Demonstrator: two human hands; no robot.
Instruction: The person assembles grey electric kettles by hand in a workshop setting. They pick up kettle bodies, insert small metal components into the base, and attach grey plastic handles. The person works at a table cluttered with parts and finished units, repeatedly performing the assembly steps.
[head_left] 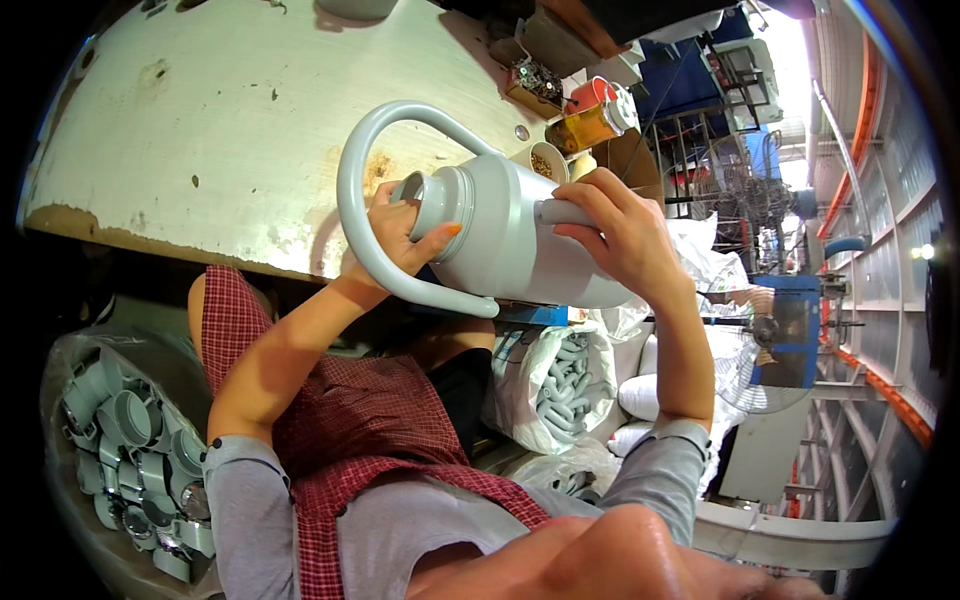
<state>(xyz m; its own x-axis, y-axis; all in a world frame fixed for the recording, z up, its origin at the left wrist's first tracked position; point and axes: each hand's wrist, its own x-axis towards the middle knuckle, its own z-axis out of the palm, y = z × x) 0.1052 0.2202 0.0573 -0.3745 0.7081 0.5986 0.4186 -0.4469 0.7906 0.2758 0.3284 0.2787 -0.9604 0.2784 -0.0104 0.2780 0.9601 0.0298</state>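
Note:
A large grey jug (505,235) lies tilted on its side at the table's front edge, its open neck pointing left. From its body a big grey loop handle (352,180) arches around the neck. My left hand (405,235) grips the neck, with fingers at the mouth and the thumb along the outside. On the jug's upper side, my right hand (630,225) pinches a short, rounded grey handle piece (565,213) against the body. Whether that piece is fastened to the jug, I cannot tell. The far end of the piece is hidden under my right fingers.
The worn white table (230,120) reaches away to the left. Behind the jug stand a jar of amber liquid (580,131), a bowl of small parts (532,157) and a box of hardware (536,84). Bags hold grey handles (565,395) and grey cup-shaped parts (132,418); a fan (765,332) stands right.

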